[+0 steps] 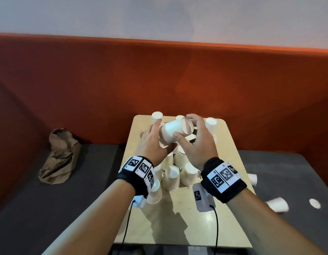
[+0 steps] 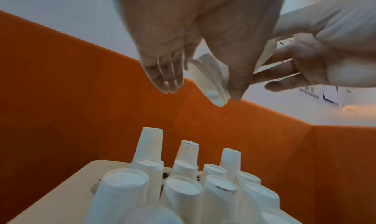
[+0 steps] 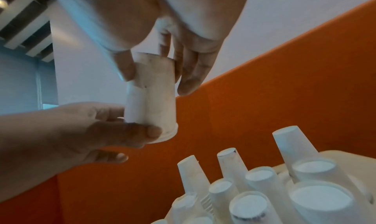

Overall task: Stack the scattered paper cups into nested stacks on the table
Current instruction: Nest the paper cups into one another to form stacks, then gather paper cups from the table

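Note:
A short nested stack of white paper cups (image 1: 173, 130) hangs tilted above the far half of the beige table (image 1: 196, 229). My left hand (image 1: 160, 138) grips its rim end; in the left wrist view the stack's layered rims (image 2: 209, 82) sit between thumb and fingers of that hand (image 2: 203, 89). My right hand (image 1: 185, 126) pinches the base end, thumb on one side and fingers on the other (image 3: 156, 81) around the stack (image 3: 154, 98). Below stand several single cups upside down (image 1: 171, 178), close together.
Two cups lie off the table on the dark bench at the right (image 1: 277, 204) (image 1: 252, 179). A crumpled brown paper bag (image 1: 60, 157) rests on the bench at the left. An orange padded wall (image 1: 159, 80) closes the back.

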Motion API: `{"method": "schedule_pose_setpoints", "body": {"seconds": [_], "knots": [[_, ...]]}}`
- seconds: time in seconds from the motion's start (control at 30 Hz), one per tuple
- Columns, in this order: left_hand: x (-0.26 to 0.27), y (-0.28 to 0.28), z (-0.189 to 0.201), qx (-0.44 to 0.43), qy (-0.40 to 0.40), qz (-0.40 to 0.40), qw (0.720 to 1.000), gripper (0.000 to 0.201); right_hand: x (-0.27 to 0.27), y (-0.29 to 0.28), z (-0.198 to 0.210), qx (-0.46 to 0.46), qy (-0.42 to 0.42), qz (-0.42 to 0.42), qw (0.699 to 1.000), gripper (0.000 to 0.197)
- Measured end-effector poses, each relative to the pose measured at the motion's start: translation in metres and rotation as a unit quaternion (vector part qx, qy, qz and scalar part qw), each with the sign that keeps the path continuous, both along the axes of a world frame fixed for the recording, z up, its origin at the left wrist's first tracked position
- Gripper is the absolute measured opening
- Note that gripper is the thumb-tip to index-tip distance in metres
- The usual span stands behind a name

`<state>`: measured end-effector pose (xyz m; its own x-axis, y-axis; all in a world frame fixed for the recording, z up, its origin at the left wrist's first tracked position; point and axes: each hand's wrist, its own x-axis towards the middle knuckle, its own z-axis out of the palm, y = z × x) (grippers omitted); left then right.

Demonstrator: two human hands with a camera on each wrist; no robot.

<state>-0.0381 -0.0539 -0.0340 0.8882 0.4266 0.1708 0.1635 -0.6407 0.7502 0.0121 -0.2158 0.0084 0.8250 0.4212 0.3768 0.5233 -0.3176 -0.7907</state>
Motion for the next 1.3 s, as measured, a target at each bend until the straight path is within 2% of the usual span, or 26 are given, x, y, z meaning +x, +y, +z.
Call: {"method": "schedule_pose_setpoints", "body": {"seconds": [0.07, 0.23, 0.43, 0.5, 0.83, 1.3], "knots": [[0.005, 0.013, -0.002, 0.002, 0.021, -0.009, 1.0, 0.095, 0.007, 0.009, 0.001, 0.004, -0.01, -0.034, 0.999, 0.043], [0.023, 0.051, 0.0, 0.039, 0.068, -0.038, 0.996, 0.079, 0.036, 0.026, 0.001, -0.044, -0.053, -0.089, 0.994, 0.026], [0.051, 0.06, 0.014, 0.126, 0.065, -0.169, 0.975, 0.074, 0.053, 0.044, -0.006, -0.091, -0.051, -0.142, 0.984, 0.026], [0.063, 0.058, 0.018, 0.138, 0.082, -0.19, 0.969, 0.077, 0.061, 0.051, -0.01, -0.1, -0.063, -0.149, 0.982, 0.025], [0.109, 0.08, 0.001, 0.086, 0.167, -0.183, 0.965, 0.078, 0.129, 0.074, -0.034, -0.198, -0.001, -0.177, 0.964, 0.025], [0.125, 0.089, -0.038, 0.055, 0.228, -0.152, 0.96, 0.077, 0.158, 0.092, -0.07, -0.306, 0.053, -0.119, 0.943, 0.019]]}}
